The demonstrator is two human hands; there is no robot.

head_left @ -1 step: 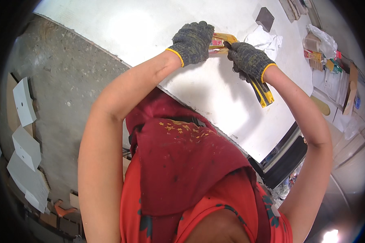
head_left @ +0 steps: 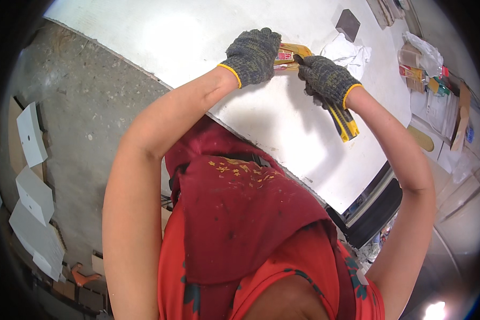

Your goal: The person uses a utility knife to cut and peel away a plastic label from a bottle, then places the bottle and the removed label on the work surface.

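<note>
My left hand (head_left: 253,56), in a grey knit glove with a yellow cuff, grips one end of a small yellow and red packet (head_left: 289,56) above a large white board (head_left: 160,37). My right hand (head_left: 325,80), gloved the same way, meets the packet's other end. It is closed around a yellow and black utility knife (head_left: 344,122), whose handle sticks out below the fist toward me. The knife's tip is hidden between glove and packet. Both hands are touching or nearly touching at the packet.
A crumpled white cloth (head_left: 349,53) and a dark square piece (head_left: 348,24) lie on the board beyond my hands. Bottles and packets (head_left: 416,66) crowd the right side. Concrete floor (head_left: 74,106) with white cut pieces (head_left: 32,133) lies to the left.
</note>
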